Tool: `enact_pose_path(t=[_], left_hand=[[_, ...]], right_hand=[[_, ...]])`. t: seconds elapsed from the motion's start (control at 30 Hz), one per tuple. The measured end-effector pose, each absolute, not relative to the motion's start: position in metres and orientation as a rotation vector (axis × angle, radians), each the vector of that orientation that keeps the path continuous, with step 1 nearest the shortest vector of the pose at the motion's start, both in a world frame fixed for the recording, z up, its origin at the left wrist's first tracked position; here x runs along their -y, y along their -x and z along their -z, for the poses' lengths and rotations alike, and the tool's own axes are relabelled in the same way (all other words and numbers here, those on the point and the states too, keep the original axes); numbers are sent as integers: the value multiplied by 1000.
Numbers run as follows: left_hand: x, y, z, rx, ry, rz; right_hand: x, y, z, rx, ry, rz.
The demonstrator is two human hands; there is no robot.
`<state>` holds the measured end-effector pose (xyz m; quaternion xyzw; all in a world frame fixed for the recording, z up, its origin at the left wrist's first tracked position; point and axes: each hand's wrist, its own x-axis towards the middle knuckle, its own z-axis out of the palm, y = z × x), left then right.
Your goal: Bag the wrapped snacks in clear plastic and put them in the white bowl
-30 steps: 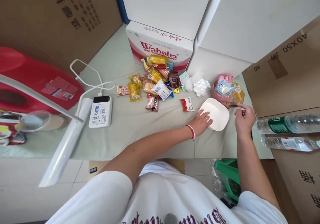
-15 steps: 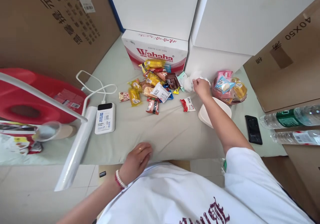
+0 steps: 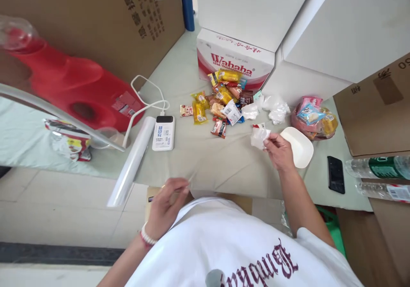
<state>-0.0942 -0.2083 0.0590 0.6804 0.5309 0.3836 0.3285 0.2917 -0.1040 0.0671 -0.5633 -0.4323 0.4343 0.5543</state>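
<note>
My right hand (image 3: 279, 150) pinches a crumpled translucent plastic bag (image 3: 260, 138) over the table. That bag partly covers a red-and-white snack packet (image 3: 259, 126). Beside the hand lies a shallow white plastic dish (image 3: 298, 147). More crumpled thin bags (image 3: 277, 109) rest behind it, in front of the white boxes. By the table's front edge, my left hand (image 3: 169, 201) has thumb and fingertips pressed together; a faint clear sliver shows at their tips, too thin to name. A heap of wrapped snacks (image 3: 224, 99) lies before the Wahaha carton (image 3: 235, 60).
On the right stand a bowl of snack packets (image 3: 314, 120), a black phone (image 3: 335, 174) and plastic bottles (image 3: 381, 166). At left are a white power bank (image 3: 163, 134) with cable, a roll of clear film (image 3: 131, 163) and a big red jug (image 3: 80, 86). Cardboard boxes flank the table.
My right hand has drawn back toward me from the bags, bringing one bag along. My left hand has lifted slightly and its fingertips have come together. The view has shifted left.
</note>
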Motion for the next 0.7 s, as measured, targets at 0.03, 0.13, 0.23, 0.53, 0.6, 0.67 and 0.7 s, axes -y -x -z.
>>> enact_pose_path(t=[0.03,0.13,0.23,0.53,0.6,0.67,0.7], left_hand=[[197,75,-62,-1258,-1772,-1022],[167,15,-67,-1010,-1711,-1013],[143,-27,-62,-1066,-1569,-988],[112,1,-35,-1046,-965,-832],[109,5,-34,-1045,-962,-809],[103,5,-35,-1041,-993,-818],[100,4,-36,-1044,-1025,-841]], right_hand=[[116,-275,-65,938,1306,-1088],[141,-227,-58,778,1272,-1253],[154,-201,-57,814,1308,-1388],[153,-263,-67,811,1419,-1665],[153,-271,-66,798,1396,-1711],[154,-271,-63,856,1387,-1735],[155,-270,-61,920,1397,-1741]])
